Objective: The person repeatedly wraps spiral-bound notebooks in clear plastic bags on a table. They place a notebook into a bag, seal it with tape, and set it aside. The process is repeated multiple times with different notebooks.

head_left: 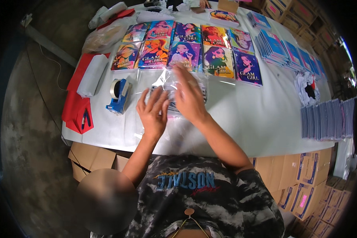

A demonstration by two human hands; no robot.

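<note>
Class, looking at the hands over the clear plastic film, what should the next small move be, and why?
Probably fold the shiny clear plastic film inward over the dark-and-light striped item: the film spreads past the item's sides, while the bare left hand and bare right hand are over both.

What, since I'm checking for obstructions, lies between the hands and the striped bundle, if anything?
Clear plastic appears to lie over the striped bundle, under the left hand and right hand; nothing else visible stands between.
</note>
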